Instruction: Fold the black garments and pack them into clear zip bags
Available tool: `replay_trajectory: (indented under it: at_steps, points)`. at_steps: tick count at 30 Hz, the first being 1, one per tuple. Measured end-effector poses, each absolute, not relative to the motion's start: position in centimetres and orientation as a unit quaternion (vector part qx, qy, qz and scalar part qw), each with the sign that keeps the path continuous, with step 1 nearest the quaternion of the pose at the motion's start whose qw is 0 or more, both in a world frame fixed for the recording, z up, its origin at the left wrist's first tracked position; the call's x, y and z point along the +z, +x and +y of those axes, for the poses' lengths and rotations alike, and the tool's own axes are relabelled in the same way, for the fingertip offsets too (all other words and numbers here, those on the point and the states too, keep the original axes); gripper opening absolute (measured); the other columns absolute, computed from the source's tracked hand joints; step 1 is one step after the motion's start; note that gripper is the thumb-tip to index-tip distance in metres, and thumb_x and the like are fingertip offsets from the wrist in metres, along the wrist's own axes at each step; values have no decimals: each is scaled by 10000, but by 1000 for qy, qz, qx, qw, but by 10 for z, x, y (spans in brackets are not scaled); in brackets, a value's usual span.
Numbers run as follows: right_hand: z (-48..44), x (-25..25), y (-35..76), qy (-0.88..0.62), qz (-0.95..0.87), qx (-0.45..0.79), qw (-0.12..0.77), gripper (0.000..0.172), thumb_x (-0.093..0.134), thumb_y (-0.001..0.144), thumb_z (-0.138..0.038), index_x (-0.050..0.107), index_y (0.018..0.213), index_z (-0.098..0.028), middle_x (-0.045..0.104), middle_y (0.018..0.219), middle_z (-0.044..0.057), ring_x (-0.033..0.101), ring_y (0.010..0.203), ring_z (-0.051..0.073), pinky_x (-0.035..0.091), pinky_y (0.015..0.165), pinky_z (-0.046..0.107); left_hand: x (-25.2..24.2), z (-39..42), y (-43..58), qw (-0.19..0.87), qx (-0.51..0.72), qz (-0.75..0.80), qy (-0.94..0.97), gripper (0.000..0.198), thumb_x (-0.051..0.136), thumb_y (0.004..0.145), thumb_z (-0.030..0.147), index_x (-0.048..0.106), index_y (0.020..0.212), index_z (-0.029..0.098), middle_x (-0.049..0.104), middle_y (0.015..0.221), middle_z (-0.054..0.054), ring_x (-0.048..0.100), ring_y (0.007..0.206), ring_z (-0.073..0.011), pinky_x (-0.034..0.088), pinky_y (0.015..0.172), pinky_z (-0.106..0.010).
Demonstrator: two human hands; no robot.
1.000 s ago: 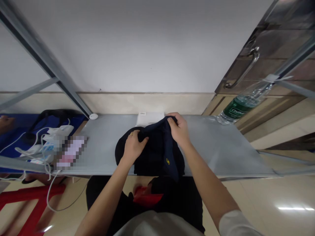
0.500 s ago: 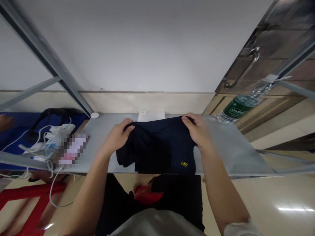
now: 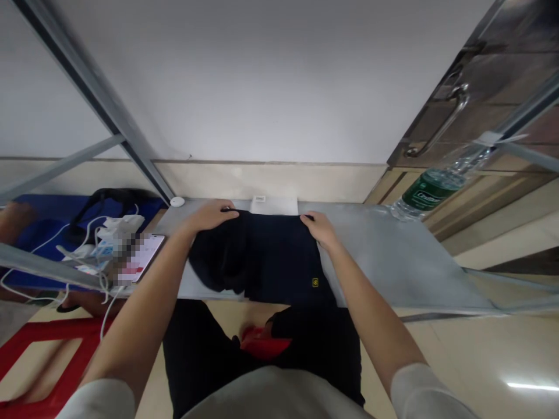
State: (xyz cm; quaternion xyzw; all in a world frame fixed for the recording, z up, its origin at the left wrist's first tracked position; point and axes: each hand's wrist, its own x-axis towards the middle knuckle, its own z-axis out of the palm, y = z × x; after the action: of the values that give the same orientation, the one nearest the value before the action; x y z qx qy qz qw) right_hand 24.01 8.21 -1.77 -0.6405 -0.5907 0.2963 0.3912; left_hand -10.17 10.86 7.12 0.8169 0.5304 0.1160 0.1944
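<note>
A dark navy garment (image 3: 266,259) with a small yellow logo lies spread on the grey table (image 3: 384,262), its lower edge hanging over the near side. My left hand (image 3: 212,214) grips the garment's far left corner, fingers closed on the cloth. My right hand (image 3: 320,227) pinches the far right corner. Both hands hold the top edge down against the table, near a white flat box (image 3: 274,205) at the table's back.
A green-labelled water bottle (image 3: 430,189) lies at the back right. A small white round disc (image 3: 177,202) sits at the back left. Chargers, white cables (image 3: 98,247) and a phone lie at left. A red stool (image 3: 48,361) stands below left. Metal frame bars cross the left.
The bunched garment was pulled open by both hands, then moved away from me and laid flat with its top edge near the table's back.
</note>
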Motion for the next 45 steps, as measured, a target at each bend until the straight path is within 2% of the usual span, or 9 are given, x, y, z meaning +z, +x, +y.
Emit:
replay_trajectory:
  at_steps: [6, 12, 19, 26, 29, 35, 38, 41, 45]
  points:
    - [97, -74, 250, -679, -558, 281, 386, 175, 609, 855, -288, 714, 907, -159, 742, 939, 90, 678, 946, 229, 495, 946, 388, -1, 138, -103, 306, 126, 602, 727, 562, 704, 711, 535, 658, 1142, 177, 712, 946, -81, 671, 860, -258, 512, 778, -340]
    - [79, -72, 266, -602, -571, 397, 393, 751, 734, 718, -247, 502, 1431, -207, 701, 1079, 55, 667, 863, 184, 538, 859, 365, -8, 117, -126, 314, 151, 657, 668, 858, 797, 631, 557, 527, 1356, 187, 707, 966, -76, 678, 841, -261, 509, 760, -336]
    - [90, -70, 258, -614, -600, 281, 430, 395, 529, 764, -139, 687, 1119, -207, 693, 1047, 44, 641, 887, 187, 516, 919, 398, -17, 107, -129, 301, 215, 662, 652, 445, 613, 801, 298, 495, 1226, 235, 578, 745, 33, 548, 598, -153, 452, 615, -270]
    - [72, -49, 230, -658, -639, 110, 384, 243, 608, 846, -191, 746, 1046, -168, 649, 1117, 164, 562, 1147, 327, 412, 1093, 524, -28, 95, -117, 98, 178, 709, 675, 391, 592, 877, 356, 581, 1215, 160, 642, 1079, -162, 615, 1037, -327, 479, 959, -473]
    - [36, -38, 195, -569, -705, 168, 388, 153, 631, 892, -269, 738, 982, -209, 674, 1059, 113, 579, 1094, 295, 440, 1062, 490, -34, 73, -103, 17, 194, 690, 697, 262, 550, 902, 335, 683, 1040, 158, 654, 1072, -189, 580, 1109, -367, 436, 1037, -532]
    - [6, -37, 139, -530, -731, 286, 322, 32, 739, 831, -233, 710, 834, -219, 661, 1009, 84, 557, 1058, 272, 469, 1000, 458, -45, 47, -75, 97, 281, 603, 740, 276, 476, 905, 175, 748, 944, 200, 710, 1057, -120, 649, 1053, -282, 503, 1039, -463]
    - [11, -40, 140, -543, -716, 300, 320, 173, 641, 845, -103, 638, 714, -215, 646, 943, 64, 566, 1013, 242, 477, 966, 427, -52, 47, -73, 121, 289, 602, 734, 325, 446, 899, 133, 754, 997, 172, 716, 1089, -136, 668, 1065, -276, 511, 1050, -452]
    - [11, -41, 146, -553, -683, 347, 326, 62, 679, 839, -168, 662, 870, -218, 640, 939, 57, 590, 973, 229, 500, 921, 407, -59, 46, -75, 116, 284, 599, 740, 337, 479, 906, 151, 737, 1122, 161, 702, 1180, -151, 645, 1146, -289, 489, 1080, -462]
    - [5, -45, 145, -552, -656, 375, 351, 277, 728, 754, -163, 689, 1021, -223, 640, 952, 43, 613, 962, 220, 494, 951, 409, -63, 40, -74, 95, 237, 609, 751, 399, 533, 927, 223, 674, 1299, 197, 649, 1296, -160, 570, 1256, -331, 471, 1063, -515]
